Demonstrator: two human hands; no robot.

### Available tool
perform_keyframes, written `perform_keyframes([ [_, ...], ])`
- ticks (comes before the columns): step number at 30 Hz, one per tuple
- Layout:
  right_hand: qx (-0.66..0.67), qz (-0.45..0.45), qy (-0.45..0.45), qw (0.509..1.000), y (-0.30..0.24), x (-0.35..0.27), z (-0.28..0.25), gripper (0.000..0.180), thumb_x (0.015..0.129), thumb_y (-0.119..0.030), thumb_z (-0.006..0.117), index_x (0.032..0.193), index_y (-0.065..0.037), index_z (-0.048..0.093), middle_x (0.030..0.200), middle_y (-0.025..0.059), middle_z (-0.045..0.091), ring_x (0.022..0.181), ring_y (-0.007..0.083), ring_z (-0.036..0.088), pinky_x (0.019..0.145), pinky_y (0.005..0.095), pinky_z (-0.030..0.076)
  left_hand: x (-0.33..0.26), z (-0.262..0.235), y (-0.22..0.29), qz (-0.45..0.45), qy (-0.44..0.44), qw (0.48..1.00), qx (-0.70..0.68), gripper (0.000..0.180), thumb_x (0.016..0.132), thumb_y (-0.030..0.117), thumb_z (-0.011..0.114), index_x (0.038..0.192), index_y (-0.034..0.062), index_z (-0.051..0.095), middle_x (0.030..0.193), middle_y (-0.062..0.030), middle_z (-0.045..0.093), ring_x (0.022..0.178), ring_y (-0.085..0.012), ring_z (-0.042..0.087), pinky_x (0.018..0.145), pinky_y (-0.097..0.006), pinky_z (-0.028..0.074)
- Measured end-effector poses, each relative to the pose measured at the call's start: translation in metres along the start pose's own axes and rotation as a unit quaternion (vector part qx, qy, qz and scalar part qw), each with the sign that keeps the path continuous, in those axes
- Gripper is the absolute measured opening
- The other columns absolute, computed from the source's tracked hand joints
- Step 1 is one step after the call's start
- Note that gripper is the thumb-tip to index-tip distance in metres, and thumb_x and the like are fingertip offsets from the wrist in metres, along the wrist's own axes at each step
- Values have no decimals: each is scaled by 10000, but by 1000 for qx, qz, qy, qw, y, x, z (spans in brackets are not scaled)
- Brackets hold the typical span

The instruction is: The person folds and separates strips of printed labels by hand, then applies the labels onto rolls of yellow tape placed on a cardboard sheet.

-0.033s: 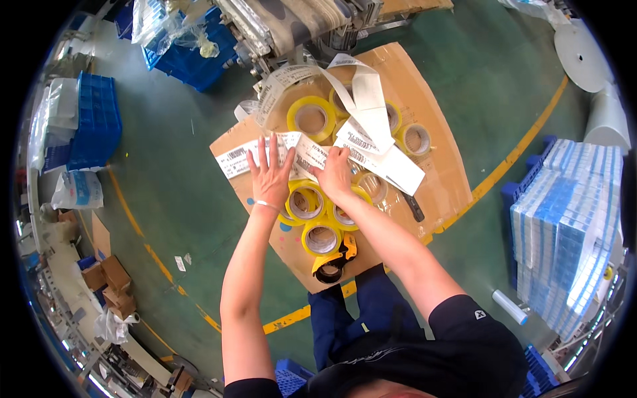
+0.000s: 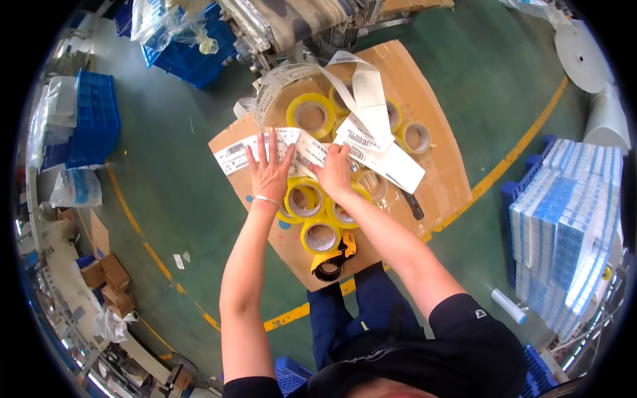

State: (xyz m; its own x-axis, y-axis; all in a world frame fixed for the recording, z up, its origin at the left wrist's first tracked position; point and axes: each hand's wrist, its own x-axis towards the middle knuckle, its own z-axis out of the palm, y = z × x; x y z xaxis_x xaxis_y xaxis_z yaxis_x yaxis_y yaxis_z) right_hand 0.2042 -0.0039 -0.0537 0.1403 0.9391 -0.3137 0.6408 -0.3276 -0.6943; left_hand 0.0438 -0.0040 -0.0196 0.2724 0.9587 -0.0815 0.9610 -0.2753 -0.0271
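A long printed white label strip (image 2: pixel 233 156) runs across the cardboard sheet (image 2: pixel 434 174) in front of me. My left hand (image 2: pixel 270 171) lies flat on the strip, fingers spread. Close to its right, my right hand (image 2: pixel 334 174) has its fingers curled, with thumb and fingertips closed on the strip. More of the strip loops and folds (image 2: pixel 371 99) beyond and to the right of my hands. Rolls of yellow-edged clear packing tape (image 2: pixel 310 116) lie beyond the strip, and several more tape rolls (image 2: pixel 320 237) sit nearer me. A yellow and black tape dispenser (image 2: pixel 337 259) rests at the near edge.
A dark-handled cutter (image 2: pixel 414 205) lies on the cardboard, right of my right hand, partly under the labels. A conveyor (image 2: pixel 292 23) stands at the far side. Blue crates (image 2: pixel 97 119) are at the left. A blue-and-white wrapped stack (image 2: pixel 564 225) stands at the right.
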Motion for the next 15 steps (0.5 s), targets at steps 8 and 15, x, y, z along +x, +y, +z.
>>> perform_keyframes([
  [8,14,-13,26,999,7,-3,11,582,695,-116,799,1139,67,471,1114,227,492,980,401,561,865,442,468,-10,51,-21,19,-44,997,56,646,836,140,573,1432,275,366,1564,-126,165,1393,-374,253,1104,-537,245],
  [15,254,157,-115,948,26,24,14,563,706,-12,708,1207,65,462,1050,193,632,1001,270,631,886,372,495,-16,64,-30,58,-10,995,-84,618,839,89,538,1410,278,397,1476,-122,343,1284,-380,392,1034,-502,344],
])
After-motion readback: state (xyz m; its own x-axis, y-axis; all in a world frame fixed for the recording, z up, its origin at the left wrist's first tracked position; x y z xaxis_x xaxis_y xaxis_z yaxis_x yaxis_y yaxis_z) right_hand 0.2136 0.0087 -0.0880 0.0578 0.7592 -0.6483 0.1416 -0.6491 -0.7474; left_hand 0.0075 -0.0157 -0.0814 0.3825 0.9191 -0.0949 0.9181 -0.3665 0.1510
